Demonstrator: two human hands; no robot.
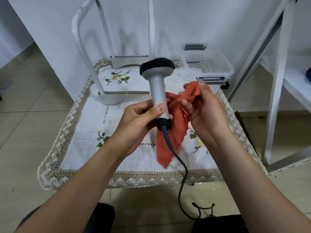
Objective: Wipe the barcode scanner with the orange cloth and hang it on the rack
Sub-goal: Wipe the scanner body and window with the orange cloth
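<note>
My left hand (141, 118) grips the handle of the grey barcode scanner (157, 78), which stands upright above the table with its black head at the top. A dark cable (180, 165) runs from the handle's base down to the floor. To the right of the handle, my right hand (203, 110) holds the bunched orange cloth (175, 125), whose loose end hangs down behind the cable. The cloth lies close beside the handle; whether they touch I cannot tell. The white rack (85, 52) stands at the back left of the table.
A low table wears a white embroidered cloth with lace trim (87, 132). At its back right sits a clear plastic box with grey latches (210, 64). White metal shelving (277, 81) stands to the right. Tiled floor surrounds the table.
</note>
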